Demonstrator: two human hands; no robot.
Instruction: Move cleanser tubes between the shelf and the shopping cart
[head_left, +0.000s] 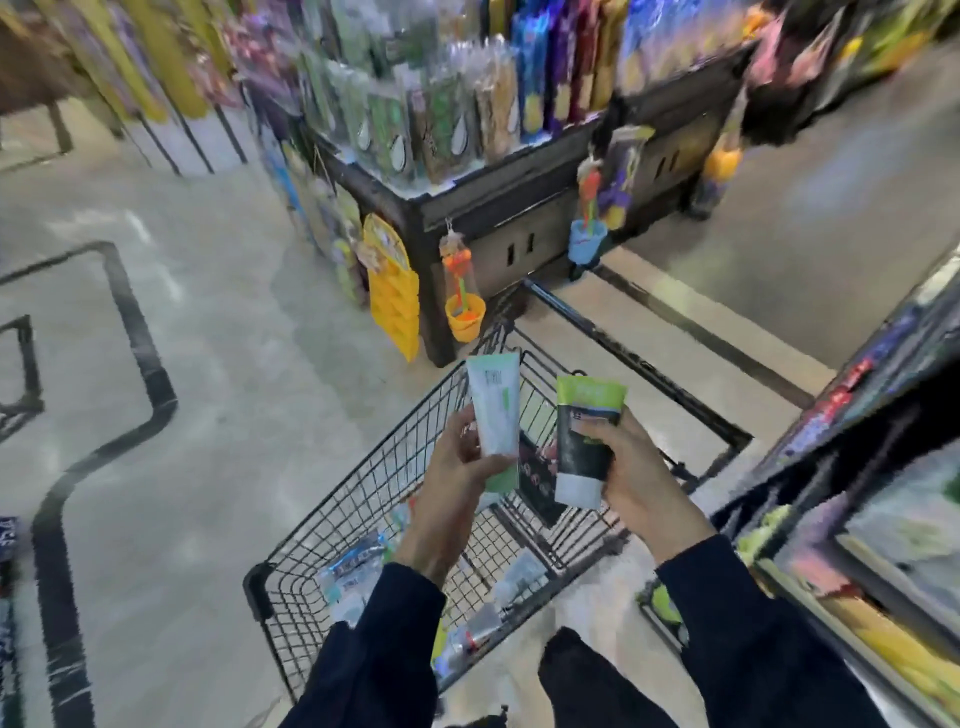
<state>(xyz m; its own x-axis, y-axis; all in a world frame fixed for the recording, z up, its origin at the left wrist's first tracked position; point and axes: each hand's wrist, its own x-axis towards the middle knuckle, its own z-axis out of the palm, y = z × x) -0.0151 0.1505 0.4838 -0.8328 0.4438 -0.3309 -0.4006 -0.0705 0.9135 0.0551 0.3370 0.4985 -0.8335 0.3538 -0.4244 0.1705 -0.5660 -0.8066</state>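
Shop aisle, hands (457, 457) (631, 467) gripping tubes (496, 410) (584, 441) over cart (363, 499)

We see the aisle under even, cool overhead light, with pale glare on the polished floor (218, 291) and only soft shadows. Motion blur smears the display stand (467, 130) and the shelf (883, 467), and wide-angle distortion bends the edges.

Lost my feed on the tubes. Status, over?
Left hand grips white tube. Right hand grips dark green-capped tube. Both above cart. Nothing blocking.
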